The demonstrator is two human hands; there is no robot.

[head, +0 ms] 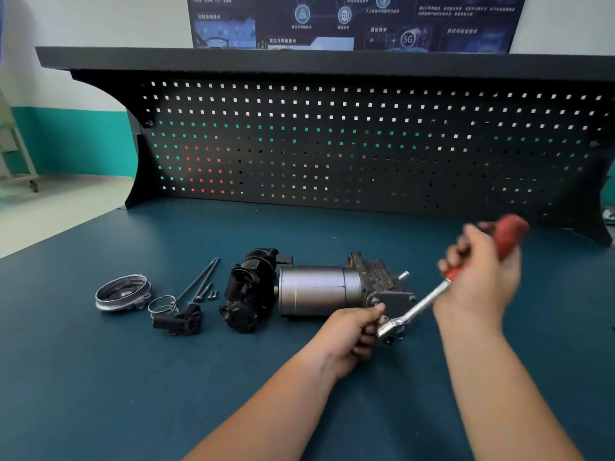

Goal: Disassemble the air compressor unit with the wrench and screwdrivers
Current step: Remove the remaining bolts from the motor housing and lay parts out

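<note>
The air compressor (pixel 319 289) lies on its side on the blue bench (pixel 100 377). At its near right corner the left hand (pixel 352 331) is curled round the head of the ratchet wrench (pixel 419 306). The right hand (pixel 479 277), blurred, is wrapped round the red handle. I'd press the socket square on the fastener and swing in short strokes. Left of the compressor lie a black housing (pixel 249 291), long bolts (pixel 199 281) and a metal end cap (pixel 121 292). On the poster (pixel 352 21) behind it, only "5G" reads clearly.

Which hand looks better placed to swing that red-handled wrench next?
Likely the right hand: it grips the wrench by its red handle, while the left hand holds the compressor near the wrench's head.
</note>
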